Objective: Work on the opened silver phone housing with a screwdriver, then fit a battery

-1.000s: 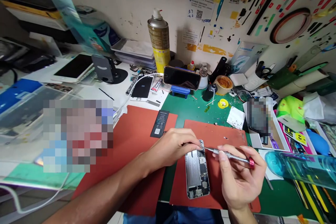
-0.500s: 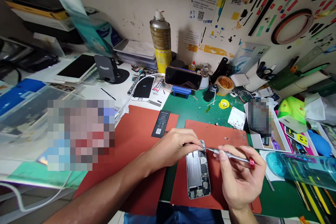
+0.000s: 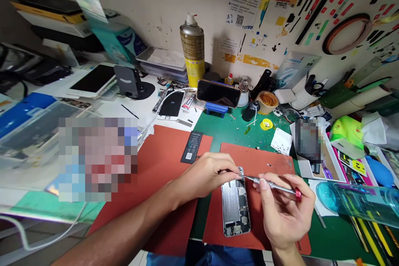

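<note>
An opened silver phone body (image 3: pixel 235 210) lies face up on a red mat (image 3: pixel 264 166) near the bench's front edge. My left hand (image 3: pixel 207 174) rests at its top left corner, fingers pinched together against the frame. My right hand (image 3: pixel 285 212) is closed round a thin metal screwdriver (image 3: pixel 274 185) with a red end cap. The tip of the screwdriver touches the phone's top right corner. A black battery (image 3: pixel 191 147) lies on a second red mat (image 3: pixel 162 183) to the left.
A spray can (image 3: pixel 192 48), a dark phone on a blue stand (image 3: pixel 218 93), a tape roll (image 3: pixel 268 100) and small bottles stand along the back. A white phone screen (image 3: pixel 170 104) and a tablet (image 3: pixel 90 80) lie left. Tools, trays and a blue translucent tube (image 3: pixel 358 201) crowd the right.
Both hands and the screwdriver keep their places on the phone. Only the view has shifted slightly.
</note>
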Demonstrator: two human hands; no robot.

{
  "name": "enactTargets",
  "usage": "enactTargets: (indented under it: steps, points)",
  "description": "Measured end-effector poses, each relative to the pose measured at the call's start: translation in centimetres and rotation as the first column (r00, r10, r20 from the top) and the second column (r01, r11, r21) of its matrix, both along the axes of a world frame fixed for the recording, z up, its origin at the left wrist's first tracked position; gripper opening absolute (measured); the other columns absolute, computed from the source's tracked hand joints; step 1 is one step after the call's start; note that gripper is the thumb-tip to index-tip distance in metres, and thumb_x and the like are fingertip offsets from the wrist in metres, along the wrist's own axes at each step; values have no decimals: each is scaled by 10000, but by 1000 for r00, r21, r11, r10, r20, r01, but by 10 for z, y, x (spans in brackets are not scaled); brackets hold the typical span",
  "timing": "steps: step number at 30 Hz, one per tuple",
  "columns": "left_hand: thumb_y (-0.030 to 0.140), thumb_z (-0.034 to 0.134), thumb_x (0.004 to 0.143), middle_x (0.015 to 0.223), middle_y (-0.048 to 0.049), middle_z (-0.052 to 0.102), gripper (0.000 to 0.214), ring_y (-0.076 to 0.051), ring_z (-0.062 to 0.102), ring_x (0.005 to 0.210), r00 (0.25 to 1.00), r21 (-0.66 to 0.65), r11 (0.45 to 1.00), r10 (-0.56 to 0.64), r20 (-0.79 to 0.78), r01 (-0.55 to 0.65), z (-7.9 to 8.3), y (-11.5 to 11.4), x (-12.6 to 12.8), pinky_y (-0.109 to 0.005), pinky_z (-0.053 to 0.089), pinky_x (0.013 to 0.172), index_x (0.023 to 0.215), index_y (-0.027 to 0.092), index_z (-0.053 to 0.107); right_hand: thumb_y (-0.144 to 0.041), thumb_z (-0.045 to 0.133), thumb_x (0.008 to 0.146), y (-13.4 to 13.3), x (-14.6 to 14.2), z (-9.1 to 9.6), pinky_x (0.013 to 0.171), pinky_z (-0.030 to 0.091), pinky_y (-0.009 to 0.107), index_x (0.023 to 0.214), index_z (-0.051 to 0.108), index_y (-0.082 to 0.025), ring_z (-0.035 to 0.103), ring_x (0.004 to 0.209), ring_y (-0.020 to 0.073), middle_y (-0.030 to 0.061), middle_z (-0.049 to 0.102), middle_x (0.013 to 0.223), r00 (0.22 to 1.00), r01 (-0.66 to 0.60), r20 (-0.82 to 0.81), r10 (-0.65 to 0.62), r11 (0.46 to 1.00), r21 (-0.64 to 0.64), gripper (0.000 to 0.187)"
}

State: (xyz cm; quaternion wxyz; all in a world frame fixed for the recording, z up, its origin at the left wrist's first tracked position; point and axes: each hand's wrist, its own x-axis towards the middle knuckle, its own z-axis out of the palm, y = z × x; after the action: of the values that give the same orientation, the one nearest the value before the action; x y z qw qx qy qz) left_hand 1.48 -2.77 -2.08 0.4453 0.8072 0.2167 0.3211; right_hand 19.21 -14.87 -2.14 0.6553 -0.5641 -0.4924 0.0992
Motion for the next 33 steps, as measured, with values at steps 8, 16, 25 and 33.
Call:
enactTargets:
  steps: [8,16,25,33]
  points:
    - [218,832,946,990,-27,811,119,-143,749,861,999,10,1000,5,-36,-5,-1,-2,-1,-219,551,780,1062,194,836,-45,798,898,0,2,-2,739,719,331,1347,571,-202,831,813,196,64,829,1010,1000,-10,-28,10,1000,1,526]
    - [262,728,1027,951,-31,794,121,-135,709,799,937,71,936,340,80,-346,32,9,-15,-252,544,725,977,187,808,-109,820,913,7,3,3,637,689,272,1310,568,-210,803,675,163,39,829,942,994,4,-107,-6,1000,-23,481]
    - [332,603,1099,1102,-76,779,231,-270,700,1062,932,430,888,281,-228,-163,23,-89,-32,-426,570,924,1152,141,721,-117,830,914,8,6,-3,749,725,334,1370,578,-214,828,797,191,28,809,973,992,-48,111,55,996,-70,531]
    - [476,673,1058,1390,-118,725,549,-341,622,1275,924,483,871,254,-286,-90,-8,-110,-32,-483,522,1076,1443,90,610,-147,803,948,28,4,30,785,715,325,1429,566,-227,830,849,195,27,806,985,889,-105,429,160,983,-150,542]
